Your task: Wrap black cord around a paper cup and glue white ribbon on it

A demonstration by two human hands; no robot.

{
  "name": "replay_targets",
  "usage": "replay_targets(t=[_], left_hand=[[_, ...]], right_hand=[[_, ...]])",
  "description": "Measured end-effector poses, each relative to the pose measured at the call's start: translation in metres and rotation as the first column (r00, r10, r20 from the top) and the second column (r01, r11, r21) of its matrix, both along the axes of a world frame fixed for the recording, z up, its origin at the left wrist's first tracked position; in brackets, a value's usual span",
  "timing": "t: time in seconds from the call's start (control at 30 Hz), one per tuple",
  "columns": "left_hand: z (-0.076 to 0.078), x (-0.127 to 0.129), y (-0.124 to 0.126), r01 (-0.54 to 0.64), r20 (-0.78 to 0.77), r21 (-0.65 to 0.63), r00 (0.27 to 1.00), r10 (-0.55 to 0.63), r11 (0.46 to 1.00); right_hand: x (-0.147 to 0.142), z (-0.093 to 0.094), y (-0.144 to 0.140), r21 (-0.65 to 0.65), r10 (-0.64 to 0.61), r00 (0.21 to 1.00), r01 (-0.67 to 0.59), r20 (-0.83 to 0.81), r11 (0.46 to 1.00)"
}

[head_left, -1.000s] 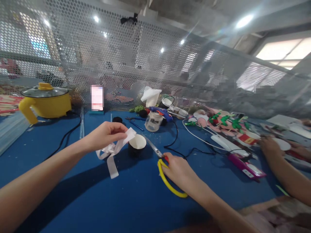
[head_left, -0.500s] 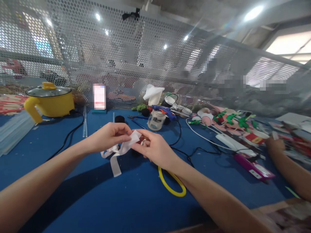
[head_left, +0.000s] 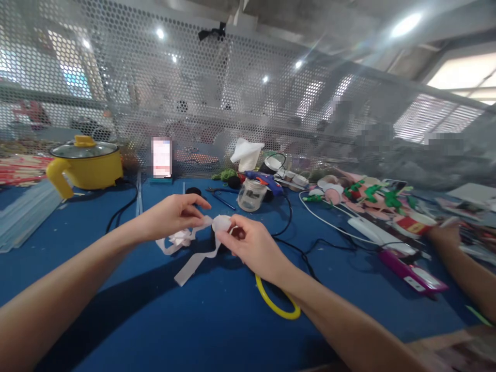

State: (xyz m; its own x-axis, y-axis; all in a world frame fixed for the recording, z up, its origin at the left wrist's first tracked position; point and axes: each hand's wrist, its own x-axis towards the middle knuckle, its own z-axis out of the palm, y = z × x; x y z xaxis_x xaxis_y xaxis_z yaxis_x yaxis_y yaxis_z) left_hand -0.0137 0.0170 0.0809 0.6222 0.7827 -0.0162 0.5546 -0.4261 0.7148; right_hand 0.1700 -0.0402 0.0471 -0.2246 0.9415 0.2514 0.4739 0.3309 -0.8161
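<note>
Ribbon is running between your hands: your right hand is pinching it, while your left hand is curling by it, whether gripping I cannot tell. You are probably doing best by keeping it flat and untwisted. A yellow loop is showing below your right hand; a jar is standing beyond.

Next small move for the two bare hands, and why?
I'd probably use the left hand to draw the flat white ribbon gently straight: the right hand appears to pinch it, and one end trails slack over the blue tabletop.
</note>
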Motion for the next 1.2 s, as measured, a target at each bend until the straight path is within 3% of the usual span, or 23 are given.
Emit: replay_targets(t=[0.07, 0.17, 0.37, 0.47, 0.6, 0.7, 0.77, 0.83, 0.93, 1.03, 1.1, 1.2], left_hand=[[0.0, -0.004, 0.003, 0.035, -0.017, 0.008, 0.999, -0.034, 0.999], [0.003, -0.008, 0.007, 0.058, -0.153, 0.163, 0.988, -0.033, 0.985], [0.013, -0.013, 0.009, 0.032, -0.5, 0.371, 0.849, 0.17, 0.928], [0.002, -0.012, 0.012, 0.054, -0.607, 0.365, 0.771, 0.194, 0.929], [-0.025, -0.007, 0.013, 0.109, -0.709, 0.337, 0.683, 0.176, 0.935], [-0.032, -0.004, 0.009, 0.167, -0.675, 0.287, 0.734, 0.075, 0.943], [-0.024, -0.004, 0.007, 0.208, -0.633, 0.272, 0.774, 0.012, 0.94], [-0.007, -0.005, 0.011, 0.219, -0.614, 0.256, 0.789, -0.017, 0.942], [0.024, -0.002, 0.035, 0.117, -0.555, 0.238, 0.831, 0.037, 0.964], [0.045, 0.011, 0.082, 0.025, -0.506, 0.341, 0.848, 0.16, 0.94], [0.048, 0.024, 0.117, -0.157, -0.356, 0.555, 0.842, 0.405, 0.817], [0.037, 0.048, 0.159, -0.224, -0.272, 0.622, 0.837, 0.476, 0.75]], right_hand=[[0.004, 0.001, -0.009, -0.026, 0.034, 0.999, -0.033, 0.009, 0.999], [0.009, 0.0, -0.022, -0.057, 0.079, 0.996, -0.076, 0.048, 0.995], [0.016, -0.008, -0.033, -0.08, 0.066, 0.99, -0.056, 0.128, 0.995], [0.02, -0.01, -0.034, -0.095, 0.083, 0.993, -0.074, 0.088, 0.993], [0.028, -0.012, -0.035, -0.074, 0.09, 0.995, -0.087, 0.038, 0.993], [0.031, -0.011, -0.036, -0.054, 0.125, 0.991, -0.123, 0.041, 0.991], [0.031, -0.01, -0.037, -0.079, 0.153, 0.987, -0.149, 0.051, 0.986], [0.028, -0.01, -0.039, -0.108, 0.191, 0.98, -0.185, 0.049, 0.977], [0.024, -0.012, -0.04, -0.114, 0.232, 0.971, -0.224, 0.064, 0.968], [0.024, -0.015, -0.04, -0.106, 0.226, 0.971, -0.218, 0.079, 0.97], [0.024, -0.015, -0.038, -0.111, 0.213, 0.974, -0.204, 0.079, 0.973], [0.024, -0.016, -0.035, -0.103, 0.196, 0.977, -0.188, 0.08, 0.977]])
